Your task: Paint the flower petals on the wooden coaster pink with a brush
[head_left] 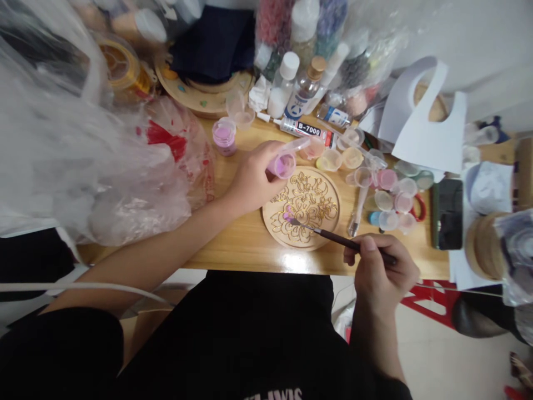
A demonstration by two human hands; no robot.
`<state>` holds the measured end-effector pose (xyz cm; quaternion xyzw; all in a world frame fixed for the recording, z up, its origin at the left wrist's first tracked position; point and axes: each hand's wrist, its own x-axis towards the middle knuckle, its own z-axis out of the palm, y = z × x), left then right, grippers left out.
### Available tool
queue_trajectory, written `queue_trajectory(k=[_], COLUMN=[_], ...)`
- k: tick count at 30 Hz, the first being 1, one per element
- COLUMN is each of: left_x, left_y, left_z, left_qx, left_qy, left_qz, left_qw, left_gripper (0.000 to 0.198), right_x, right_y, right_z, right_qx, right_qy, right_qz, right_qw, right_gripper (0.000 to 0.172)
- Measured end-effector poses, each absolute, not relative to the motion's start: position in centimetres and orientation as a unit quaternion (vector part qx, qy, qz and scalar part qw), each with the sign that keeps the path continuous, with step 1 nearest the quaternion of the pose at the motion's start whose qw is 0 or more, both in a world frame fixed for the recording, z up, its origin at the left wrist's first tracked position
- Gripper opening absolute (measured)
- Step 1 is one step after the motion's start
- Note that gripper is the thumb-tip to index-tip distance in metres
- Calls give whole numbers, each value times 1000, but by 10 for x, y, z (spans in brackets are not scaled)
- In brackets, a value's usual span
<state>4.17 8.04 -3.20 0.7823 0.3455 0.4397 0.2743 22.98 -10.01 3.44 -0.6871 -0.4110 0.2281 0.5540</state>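
My left hand (254,180) is closed around a small clear cup of purple paint (284,165), tilted above the upper left edge of a round wooden plaque (310,244). Gold raised lines form a flower pattern on the plaque, and a purple patch (288,213) colours a few petals at its left. In my right hand (381,266) is a thin brush (339,239) with a dark handle, gripped between thumb and fingers. The brush's tip touches or nearly touches the plaque beside the purple patch.
A jar of purple powder or paint (224,136) stands left of the plaque. Behind are a glue tube (308,129) and bottles (306,89). Several small paint cups (387,179), a phone (448,214) and scissors (418,208) lie right. Plastic bags (137,183) crowd the left.
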Motion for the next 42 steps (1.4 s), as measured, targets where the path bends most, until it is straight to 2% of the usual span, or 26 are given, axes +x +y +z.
queue_trajectory(k=[8,17,23,34,42], left_x=[42,41,42,41,41], left_y=[79,79,78,79,79], left_z=[-27,-28,-26,-28,-26], left_qx=[778,780,780,780,779], left_qy=[351,338,362,338,342], left_qz=[444,450,424,449,451], left_qw=[273,273,283,273,270], left_gripper=[34,39,30,41,39], right_x=[231,234,235,232,231], right_y=[-99,-99,-99,-99,-99], right_z=[37,36,40,36,34], right_qx=[-674,-685,-684,-676,-686], right_qy=[-408,-413,-407,-417,-409], right_qz=[223,210,199,221,220], right_qw=[575,563,571,565,560], right_gripper=[14,15,16,18,19])
